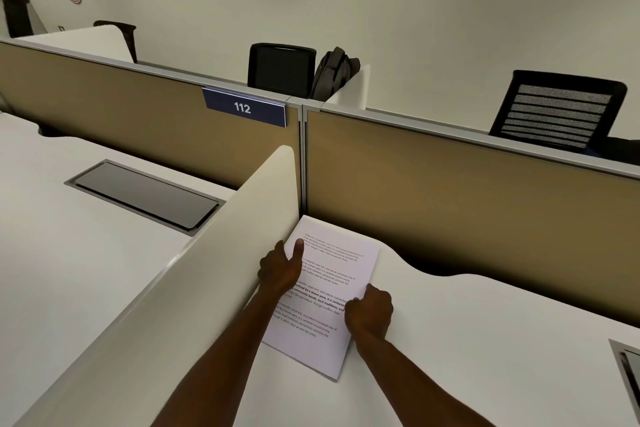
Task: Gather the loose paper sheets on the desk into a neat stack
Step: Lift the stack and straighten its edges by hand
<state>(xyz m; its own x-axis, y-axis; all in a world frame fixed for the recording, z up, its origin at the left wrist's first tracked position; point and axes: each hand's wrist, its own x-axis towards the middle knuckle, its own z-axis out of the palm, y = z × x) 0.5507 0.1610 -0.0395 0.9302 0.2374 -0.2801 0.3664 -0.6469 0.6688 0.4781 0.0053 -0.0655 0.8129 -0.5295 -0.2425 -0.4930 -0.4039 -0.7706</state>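
A stack of white printed paper sheets [332, 270] lies on the white desk [485, 340], its far corner pushed into the angle between the side divider and the back panel. My left hand [281, 269] grips the stack's left edge, thumb on top of the page. On the stack's right edge sits my right hand [370, 314], fingers curled against the sheets. The edges of the sheets look closely aligned.
A white curved side divider [207, 270] runs along the left of the stack. A tan back panel [467, 191] with a "112" label [244, 107] closes the far side. Grey cable hatches sit at the left desk [145, 194] and at the right edge [628, 374].
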